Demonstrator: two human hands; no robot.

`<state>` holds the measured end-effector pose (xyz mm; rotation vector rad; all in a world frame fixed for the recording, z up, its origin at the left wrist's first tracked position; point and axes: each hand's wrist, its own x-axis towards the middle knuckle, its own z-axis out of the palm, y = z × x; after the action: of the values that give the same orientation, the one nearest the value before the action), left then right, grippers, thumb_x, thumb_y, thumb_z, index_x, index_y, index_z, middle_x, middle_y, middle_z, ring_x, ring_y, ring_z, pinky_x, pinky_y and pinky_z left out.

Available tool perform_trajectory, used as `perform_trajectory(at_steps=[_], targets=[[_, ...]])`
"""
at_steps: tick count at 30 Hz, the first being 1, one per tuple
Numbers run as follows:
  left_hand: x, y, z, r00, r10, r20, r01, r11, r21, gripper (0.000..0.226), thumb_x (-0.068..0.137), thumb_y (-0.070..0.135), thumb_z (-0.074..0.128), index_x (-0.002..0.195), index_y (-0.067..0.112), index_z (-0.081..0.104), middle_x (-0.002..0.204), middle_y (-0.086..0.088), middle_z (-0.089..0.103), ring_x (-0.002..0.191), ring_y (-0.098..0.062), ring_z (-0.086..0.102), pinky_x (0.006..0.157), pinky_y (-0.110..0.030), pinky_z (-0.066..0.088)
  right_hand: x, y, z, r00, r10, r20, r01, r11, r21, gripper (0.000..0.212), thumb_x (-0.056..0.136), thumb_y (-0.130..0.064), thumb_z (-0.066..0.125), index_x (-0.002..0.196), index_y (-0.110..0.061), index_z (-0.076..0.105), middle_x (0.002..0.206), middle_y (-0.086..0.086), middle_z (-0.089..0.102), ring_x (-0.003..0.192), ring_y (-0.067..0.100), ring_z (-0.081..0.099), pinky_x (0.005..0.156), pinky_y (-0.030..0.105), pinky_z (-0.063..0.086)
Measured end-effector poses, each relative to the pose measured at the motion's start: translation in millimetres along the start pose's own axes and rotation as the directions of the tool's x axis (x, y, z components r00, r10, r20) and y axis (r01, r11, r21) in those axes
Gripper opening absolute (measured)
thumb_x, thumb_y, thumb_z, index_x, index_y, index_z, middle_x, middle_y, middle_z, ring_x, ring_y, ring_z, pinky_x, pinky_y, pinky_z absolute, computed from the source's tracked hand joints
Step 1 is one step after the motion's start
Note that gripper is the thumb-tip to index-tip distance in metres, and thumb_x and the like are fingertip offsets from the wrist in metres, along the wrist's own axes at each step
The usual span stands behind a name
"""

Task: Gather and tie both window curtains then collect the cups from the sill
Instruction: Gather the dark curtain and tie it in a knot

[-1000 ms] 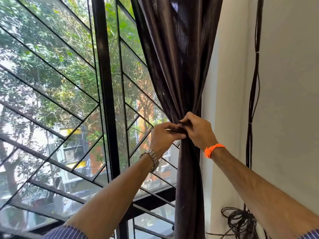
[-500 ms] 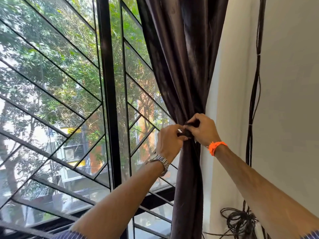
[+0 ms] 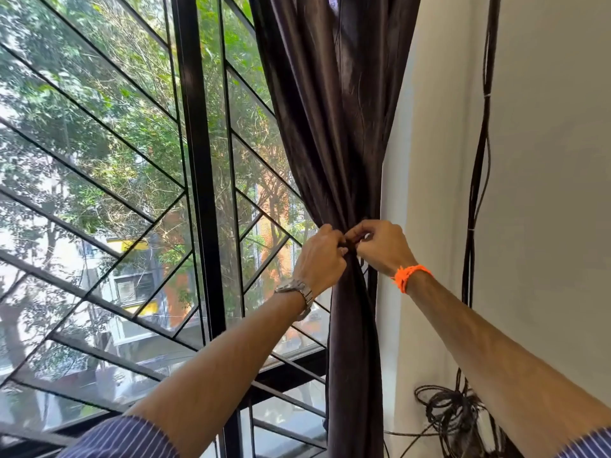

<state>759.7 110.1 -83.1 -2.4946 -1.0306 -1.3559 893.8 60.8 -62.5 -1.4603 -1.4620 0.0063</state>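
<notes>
- Curtain [image 3: 334, 133] of dark brown, glossy cloth hangs at the right edge of the window, pulled into 1 narrow bunch against the pale wall [image 3: 545, 160]
- Left hand [image 3: 319, 259] is at the gathered waist of the cloth, fingers curled in and closed on a dark tie [image 3: 351, 243] wrapped round the bunch
- Right hand [image 3: 383, 247] meets it from the other side, thumb and fingertips pinched on the same tie; the 2 hands touch at the front of the cloth
- Below the hands the cloth falls straight down in a tight column; above them it fans out wider toward the top of the view
- A metal wristwatch [image 3: 297, 292] sits on the left wrist, an orange band [image 3: 410, 277] on the right, and striped blue sleeves [image 3: 129, 438] are pushed back on both forearms
- Black window frame [image 3: 198, 160] with slanted bars stands left of the cloth, green trees and a building showing through the glass
- Black cables [image 3: 476, 180] run down the wall right of the cloth and end in a loose tangle [image 3: 453, 414] low by the right forearm
- No cups or sill surface can be made out from this angle
</notes>
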Motion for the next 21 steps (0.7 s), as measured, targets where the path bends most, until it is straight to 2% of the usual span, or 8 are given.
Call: perform_trajectory(at_steps=[2, 5, 9, 11, 13, 15, 17, 21], targets=[[5, -5, -2, 0.997, -0.028, 0.073, 0.032, 0.998, -0.061, 0.009, 0.088, 0.013, 0.057, 0.093, 0.01, 0.064, 0.088, 0.001, 0.047, 0.077, -0.021, 0.052, 0.066, -0.029, 0.033, -3, 4, -3, 0.996, -0.033, 0.084, 0.037, 0.998, -0.048, 0.042, 0.057, -0.014, 0.057, 0.094, -0.034, 0.062, 0.081, -0.019, 0.07, 0.06, 0.007, 0.064, 0.067, 0.032, 0.059], [18, -9, -10, 0.962, -0.047, 0.27, 0.086, 0.987, -0.135, 0.007, 0.09, 0.014, 0.056, 0.089, 0.011, 0.063, 0.091, -0.001, 0.048, 0.084, -0.021, 0.051, 0.072, -0.029, 0.036, -4, 5, -5, 0.985, -0.083, 0.154, 0.1, 0.989, -0.11, 0.05, 0.06, -0.012, 0.066, 0.098, -0.037, 0.045, 0.084, -0.018, 0.067, 0.055, 0.006, 0.059, 0.066, 0.037, 0.057], [29, -7, -23, 0.871, -0.07, 0.487, 0.232, 0.931, -0.281, 0.033, 0.092, 0.006, 0.053, 0.062, 0.02, 0.049, 0.07, -0.002, 0.044, 0.067, -0.018, 0.04, 0.064, -0.03, 0.032, 3, 1, -7, 0.975, -0.115, 0.189, 0.157, 0.961, -0.227, 0.045, 0.062, -0.011, 0.062, 0.094, -0.032, 0.041, 0.08, -0.017, 0.069, 0.072, 0.0, 0.055, 0.079, 0.033, 0.028], [31, -6, -29, 0.839, -0.081, 0.538, 0.286, 0.907, -0.309, 0.037, 0.092, 0.003, 0.052, 0.059, 0.019, 0.045, 0.062, 0.001, 0.038, 0.058, -0.014, 0.033, 0.055, -0.029, 0.026, 6, -3, -8, 0.967, -0.087, 0.239, 0.147, 0.958, -0.247, 0.042, 0.063, -0.008, 0.058, 0.096, -0.029, 0.043, 0.082, -0.016, 0.07, 0.083, 0.007, 0.057, 0.078, 0.033, 0.023], [30, -6, -31, 0.821, -0.083, 0.565, 0.318, 0.888, -0.332, 0.035, 0.091, 0.002, 0.052, 0.059, 0.016, 0.046, 0.062, 0.002, 0.037, 0.059, -0.012, 0.031, 0.056, -0.029, 0.024, 8, -4, -8, 0.961, -0.035, 0.273, 0.105, 0.964, -0.244, 0.04, 0.068, -0.005, 0.056, 0.1, -0.027, 0.045, 0.086, -0.017, 0.07, 0.089, 0.008, 0.057, 0.081, 0.034, 0.023], [30, -5, -33, 0.812, -0.082, 0.578, 0.341, 0.87, -0.356, 0.031, 0.09, 0.003, 0.053, 0.061, 0.015, 0.049, 0.062, 0.002, 0.038, 0.06, -0.011, 0.031, 0.057, -0.029, 0.023, 10, -2, -10, 0.949, 0.021, 0.316, 0.038, 0.983, -0.18, 0.038, 0.074, 0.0, 0.053, 0.102, -0.024, 0.046, 0.085, -0.017, 0.068, 0.089, 0.009, 0.056, 0.087, 0.035, 0.028], [29, -3, -34, 0.804, -0.075, 0.59, 0.344, 0.868, -0.359, 0.025, 0.09, 0.006, 0.056, 0.066, 0.014, 0.052, 0.064, 0.0, 0.039, 0.061, -0.012, 0.031, 0.055, -0.028, 0.023, 10, 1, -12, 0.917, 0.046, 0.397, -0.046, 0.999, -0.01, 0.036, 0.079, 0.007, 0.052, 0.103, -0.018, 0.044, 0.079, -0.011, 0.065, 0.077, 0.009, 0.056, 0.089, 0.037, 0.038], [29, -3, -38, 0.8, -0.041, 0.599, 0.316, 0.877, -0.361, 0.02, 0.091, 0.017, 0.061, 0.071, 0.016, 0.062, 0.069, -0.003, 0.045, 0.068, -0.017, 0.039, 0.057, -0.026, 0.031, 4, 6, -19, 0.89, -0.029, 0.455, -0.049, 0.986, 0.158, 0.041, 0.079, 0.005, 0.068, 0.095, -0.019, 0.039, 0.073, -0.004, 0.061, 0.065, 0.012, 0.046, 0.069, 0.031, 0.041]])
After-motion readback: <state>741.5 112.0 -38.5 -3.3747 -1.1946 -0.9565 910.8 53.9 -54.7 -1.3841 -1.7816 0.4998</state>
